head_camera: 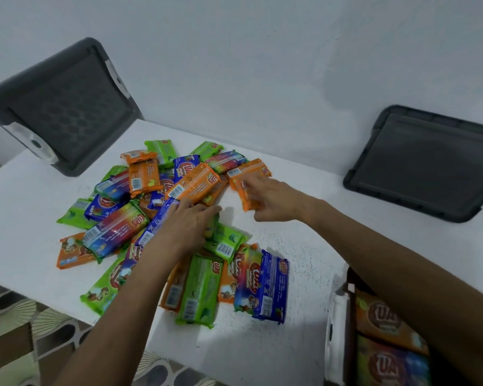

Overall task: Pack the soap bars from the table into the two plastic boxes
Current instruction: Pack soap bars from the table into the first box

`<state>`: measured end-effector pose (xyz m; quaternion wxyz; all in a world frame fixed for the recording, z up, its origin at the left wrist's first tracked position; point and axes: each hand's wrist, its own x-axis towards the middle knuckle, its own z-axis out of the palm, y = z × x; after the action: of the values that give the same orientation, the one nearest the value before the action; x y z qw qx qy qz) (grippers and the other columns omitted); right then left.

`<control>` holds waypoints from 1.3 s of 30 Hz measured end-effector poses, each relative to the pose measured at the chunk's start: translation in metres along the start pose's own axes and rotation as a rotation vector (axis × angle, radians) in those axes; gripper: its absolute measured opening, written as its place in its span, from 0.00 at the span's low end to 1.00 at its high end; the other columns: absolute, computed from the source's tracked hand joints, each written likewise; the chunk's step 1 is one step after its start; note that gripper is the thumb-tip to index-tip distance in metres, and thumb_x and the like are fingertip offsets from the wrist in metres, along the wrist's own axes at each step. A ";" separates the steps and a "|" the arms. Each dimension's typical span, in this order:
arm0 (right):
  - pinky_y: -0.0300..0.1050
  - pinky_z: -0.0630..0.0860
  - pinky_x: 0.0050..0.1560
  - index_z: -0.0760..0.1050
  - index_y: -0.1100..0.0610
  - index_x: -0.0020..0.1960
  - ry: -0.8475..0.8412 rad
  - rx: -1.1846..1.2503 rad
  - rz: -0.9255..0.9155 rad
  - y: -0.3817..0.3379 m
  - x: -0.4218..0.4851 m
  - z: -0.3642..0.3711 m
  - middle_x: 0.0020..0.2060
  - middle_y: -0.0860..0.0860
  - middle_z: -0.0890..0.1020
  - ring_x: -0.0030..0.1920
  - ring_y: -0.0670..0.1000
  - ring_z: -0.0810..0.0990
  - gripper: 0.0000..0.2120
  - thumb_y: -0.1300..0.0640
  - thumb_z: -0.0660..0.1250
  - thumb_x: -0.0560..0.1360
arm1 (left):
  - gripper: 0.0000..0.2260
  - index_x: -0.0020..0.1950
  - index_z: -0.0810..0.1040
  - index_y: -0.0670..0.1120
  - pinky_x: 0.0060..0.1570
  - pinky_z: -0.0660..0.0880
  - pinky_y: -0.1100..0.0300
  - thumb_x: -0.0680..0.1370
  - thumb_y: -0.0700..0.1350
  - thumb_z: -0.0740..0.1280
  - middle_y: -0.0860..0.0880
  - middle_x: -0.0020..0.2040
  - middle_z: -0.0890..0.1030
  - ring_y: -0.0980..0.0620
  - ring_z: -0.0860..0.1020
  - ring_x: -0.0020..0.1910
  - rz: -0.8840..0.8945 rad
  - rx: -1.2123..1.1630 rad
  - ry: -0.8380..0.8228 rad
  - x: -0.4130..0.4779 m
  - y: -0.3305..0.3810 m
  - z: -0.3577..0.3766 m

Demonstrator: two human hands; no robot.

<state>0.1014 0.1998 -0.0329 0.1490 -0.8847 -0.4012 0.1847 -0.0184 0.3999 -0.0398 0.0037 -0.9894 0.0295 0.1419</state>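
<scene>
White table [290, 246] stands against a plain white wall [262, 65], with patterned floor [17, 344] showing past its near-left corner. Two dark grey lids are propped at the far edge: the left lid [67, 107] tilts against the wall, and the right lid [424, 162] lies well apart from it toward the far right.

A loose pile of soap bars [117, 229] in orange, green, blue and rainbow wrappers covers the middle of the table, many overlapping. At the lower right corner a plastic box [338, 330] with a white latch holds packed bars [382, 321], partly hidden by the right forearm.

The right hand [271, 199] reaches in from the lower right, forearm stretched across the table, and its curled fingers and thumb grip an orange soap bar [246, 200] by its near end at the pile's right edge; the bar is blurred.

The left hand [190, 221] lies palm down over the centre of the pile, fingers straight and loosely spread, pointing right, with a blue bar [156, 224] just beside its wrist and a green bar [226, 243] under its fingertips. It holds nothing. The two hands are near each other but apart.
</scene>
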 end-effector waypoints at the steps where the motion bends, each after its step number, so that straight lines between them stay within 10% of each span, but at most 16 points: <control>1: 0.49 0.75 0.45 0.54 0.48 0.74 0.044 0.192 0.041 -0.001 -0.007 -0.004 0.61 0.57 0.75 0.49 0.55 0.77 0.40 0.59 0.72 0.69 | 0.36 0.79 0.52 0.56 0.65 0.61 0.49 0.75 0.46 0.67 0.51 0.74 0.66 0.45 0.60 0.69 0.006 -0.010 -0.009 0.001 0.000 -0.002; 10: 0.51 0.79 0.47 0.62 0.46 0.67 0.313 1.449 0.205 -0.001 -0.072 -0.015 0.60 0.58 0.72 0.56 0.61 0.79 0.36 0.80 0.58 0.71 | 0.39 0.76 0.54 0.66 0.65 0.64 0.45 0.70 0.56 0.72 0.49 0.62 0.69 0.46 0.66 0.64 0.089 -0.263 0.164 0.003 -0.005 -0.016; 20: 0.54 0.82 0.42 0.69 0.54 0.51 0.536 1.531 0.248 0.003 -0.152 -0.029 0.52 0.59 0.78 0.48 0.61 0.83 0.12 0.67 0.68 0.75 | 0.20 0.54 0.79 0.55 0.46 0.69 0.64 0.68 0.64 0.70 0.46 0.56 0.70 0.54 0.70 0.52 0.113 -0.674 0.583 -0.019 0.024 -0.028; 28: 0.42 0.77 0.30 0.63 0.55 0.33 0.727 1.347 0.383 0.010 -0.226 -0.041 0.33 0.53 0.79 0.39 0.55 0.84 0.20 0.67 0.73 0.71 | 0.13 0.47 0.75 0.49 0.38 0.73 0.63 0.77 0.59 0.66 0.51 0.40 0.78 0.51 0.77 0.39 0.069 -0.950 0.741 -0.039 0.089 -0.034; 32: 0.47 0.78 0.34 0.72 0.55 0.43 0.820 1.259 0.436 0.013 -0.264 -0.044 0.38 0.55 0.82 0.38 0.55 0.84 0.12 0.67 0.73 0.71 | 0.12 0.48 0.72 0.47 0.32 0.78 0.58 0.81 0.56 0.62 0.48 0.41 0.80 0.56 0.80 0.32 0.041 -1.137 0.713 -0.054 0.129 -0.034; 35: 0.51 0.80 0.39 0.70 0.47 0.64 0.756 1.247 0.445 0.012 -0.295 -0.045 0.46 0.56 0.83 0.40 0.54 0.84 0.27 0.69 0.70 0.72 | 0.11 0.51 0.72 0.47 0.27 0.75 0.64 0.82 0.55 0.60 0.47 0.41 0.81 0.54 0.80 0.29 0.051 -1.201 0.692 -0.062 0.155 -0.037; 39: 0.53 0.81 0.39 0.69 0.41 0.66 0.743 1.227 0.392 0.008 -0.327 -0.042 0.52 0.58 0.77 0.46 0.55 0.83 0.32 0.72 0.68 0.73 | 0.14 0.57 0.71 0.45 0.30 0.78 0.60 0.82 0.55 0.60 0.47 0.44 0.81 0.50 0.80 0.29 0.092 -1.350 0.616 -0.069 0.179 -0.041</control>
<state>-0.0736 -0.0599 0.0692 0.7065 -0.7021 0.0159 0.0875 -0.0837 0.2248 0.0195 -0.6193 -0.7694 -0.0232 -0.1547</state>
